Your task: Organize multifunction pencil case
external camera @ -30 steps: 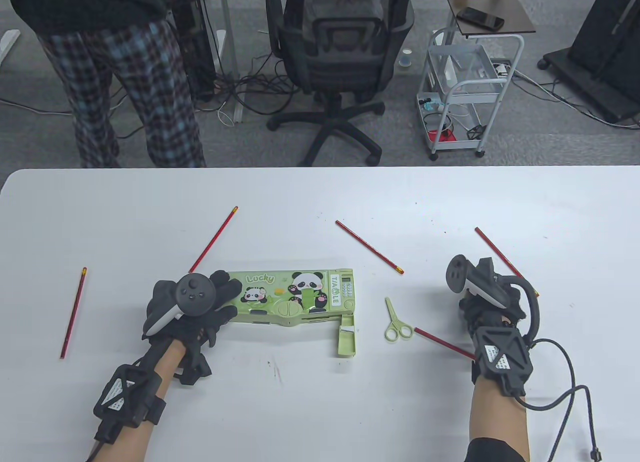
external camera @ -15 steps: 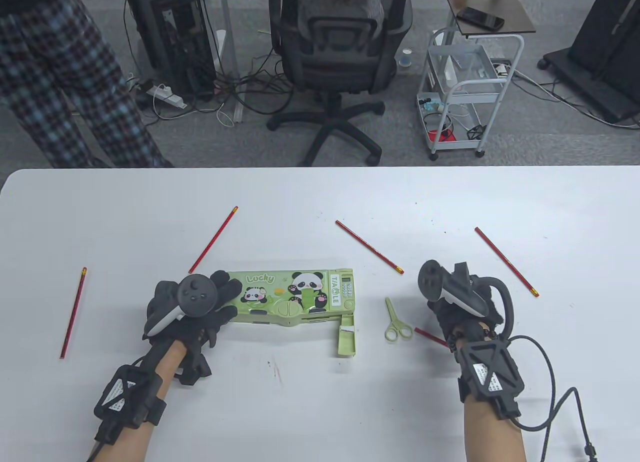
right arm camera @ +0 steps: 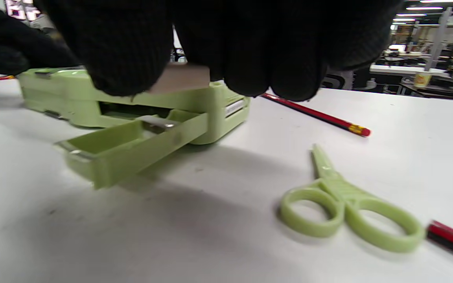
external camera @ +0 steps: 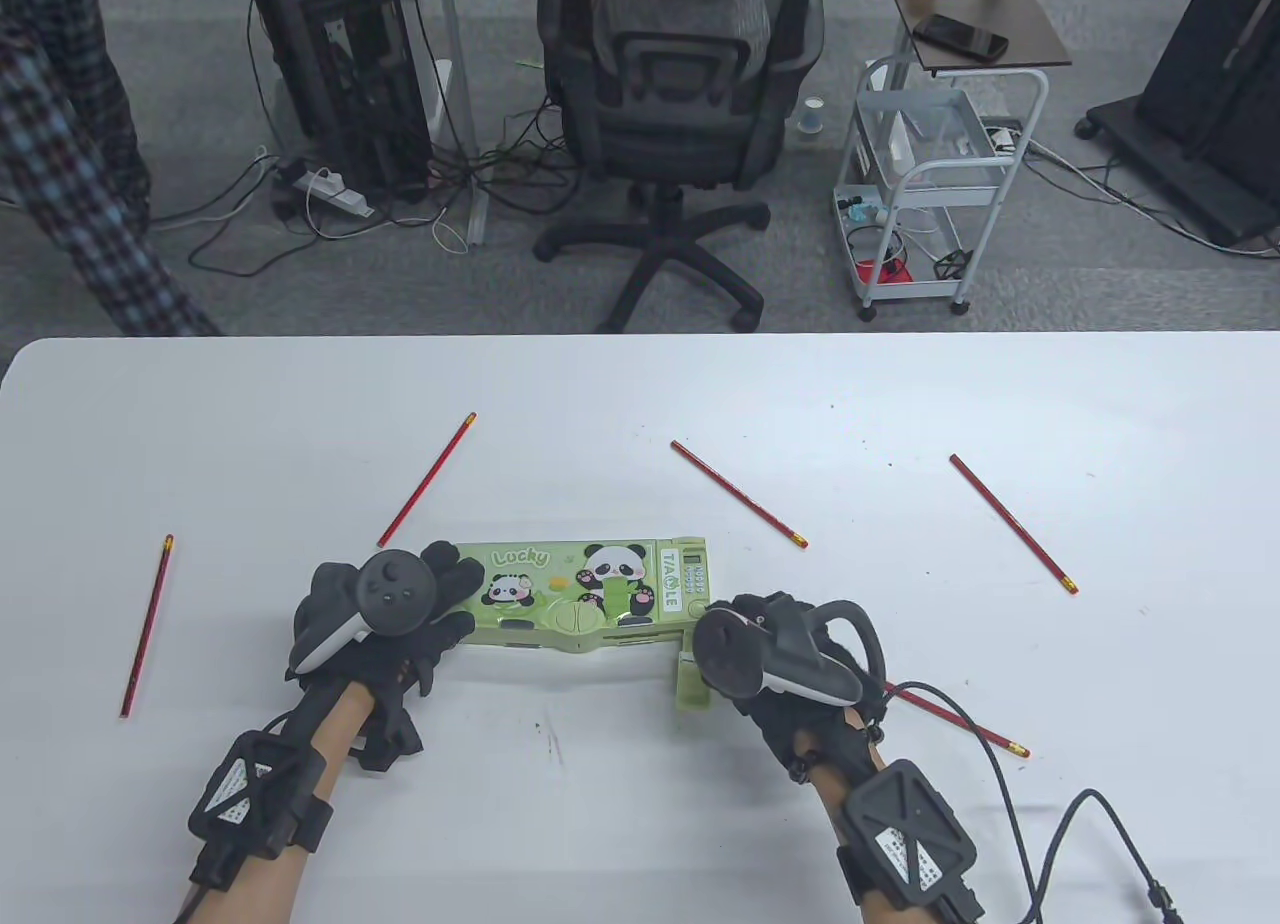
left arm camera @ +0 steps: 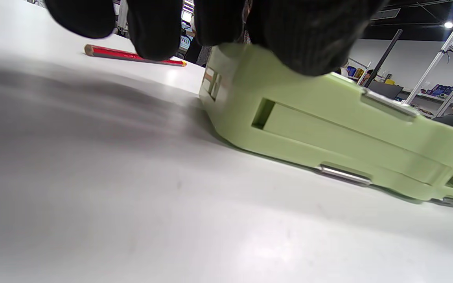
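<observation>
Progress: little is judged done. The pencil case is seen with its lid down and only a small side drawer pulled out at its right end; nothing is seen inside the drawer.
Left to do: five red pencils and the scissors are judged still to be stowed, and the drawer pushed in.
Far-left pencil: lies loose near the desk's left edge.
Left hand: is laid on the left end of the case, fingers spread flat on the lid; nothing is curled round or pinched, and the case is judged to be steadied.
Second pencil: lies loose, just behind the left hand.
Pencil case, place: lies flat, left of the desk's middle, nearer the near edge.
Pencil case, look: pale green hard plastic, panda pictures and the word "Lucky" on the lid, a keypad panel at its right end, slots and metal clips along the near side.
Third pencil: lies behind the case's right end.
Right hand: is held over the open drawer; something pale is glimpsed under the fingertips, but whether it is pinched cannot be told.
Scissors: green, lie on the desk just right of the drawer, hidden under the hand from above.
Fourth pencil: lies just right of the right hand.
Fifth pencil: lies well toward the right edge.
</observation>
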A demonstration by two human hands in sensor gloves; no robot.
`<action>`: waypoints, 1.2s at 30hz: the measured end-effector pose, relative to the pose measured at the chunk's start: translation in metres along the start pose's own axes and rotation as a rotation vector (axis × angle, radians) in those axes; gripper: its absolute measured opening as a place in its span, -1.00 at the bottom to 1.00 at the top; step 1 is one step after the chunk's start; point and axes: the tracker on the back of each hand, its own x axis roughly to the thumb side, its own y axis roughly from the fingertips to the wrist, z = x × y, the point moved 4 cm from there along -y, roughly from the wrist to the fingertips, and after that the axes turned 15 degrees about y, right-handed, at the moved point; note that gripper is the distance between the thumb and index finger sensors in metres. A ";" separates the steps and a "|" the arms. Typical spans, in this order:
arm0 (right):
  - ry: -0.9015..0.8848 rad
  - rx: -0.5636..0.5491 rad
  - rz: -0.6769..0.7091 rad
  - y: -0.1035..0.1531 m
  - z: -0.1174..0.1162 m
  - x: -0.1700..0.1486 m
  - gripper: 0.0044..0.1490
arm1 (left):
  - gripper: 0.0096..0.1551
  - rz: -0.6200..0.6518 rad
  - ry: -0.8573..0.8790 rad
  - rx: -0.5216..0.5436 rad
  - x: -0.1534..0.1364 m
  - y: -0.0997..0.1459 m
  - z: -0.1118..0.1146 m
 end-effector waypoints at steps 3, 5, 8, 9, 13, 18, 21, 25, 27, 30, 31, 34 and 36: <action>0.029 -0.008 0.047 0.004 -0.002 0.013 -0.16 | -0.33 -0.002 -0.001 -0.001 0.000 0.000 0.000; 0.045 -0.020 0.067 0.006 -0.004 0.019 -0.16 | -0.33 -0.002 -0.003 0.000 0.000 0.000 0.000; 0.065 -0.050 0.086 0.007 -0.006 0.023 -0.18 | -0.33 -0.004 -0.003 0.000 0.000 0.000 0.000; 0.069 -0.055 0.087 0.007 -0.007 0.024 -0.18 | -0.33 -0.004 -0.003 0.000 0.000 0.000 0.000; 0.082 -0.060 0.105 0.006 -0.013 0.031 -0.20 | -0.33 -0.005 -0.006 0.000 0.000 0.000 0.000; 0.114 -0.064 0.082 0.005 -0.014 0.034 -0.19 | -0.33 -0.005 -0.013 0.002 0.000 0.000 0.000; 0.112 -0.047 0.066 0.004 -0.014 0.035 -0.19 | -0.33 -0.005 -0.013 0.003 0.001 0.000 0.001; 0.111 -0.025 0.037 0.001 -0.014 0.035 -0.19 | -0.32 -0.005 -0.012 0.003 0.000 0.000 0.001; 0.128 -0.023 0.025 0.000 -0.015 0.035 -0.18 | -0.33 -0.005 -0.011 0.003 0.001 0.000 0.001; 0.130 -0.017 0.031 -0.001 -0.015 0.036 -0.19 | -0.33 -0.005 -0.013 0.003 0.001 0.000 0.001; 0.133 -0.019 0.032 -0.001 -0.015 0.036 -0.19 | -0.33 -0.005 -0.013 0.003 0.001 0.000 0.001; 0.137 -0.031 0.036 -0.001 -0.013 0.036 -0.19 | -0.33 -0.005 -0.011 0.003 0.001 0.000 0.001; 0.138 -0.031 0.040 0.000 -0.013 0.036 -0.19 | -0.32 -0.005 -0.010 0.003 0.001 0.001 0.001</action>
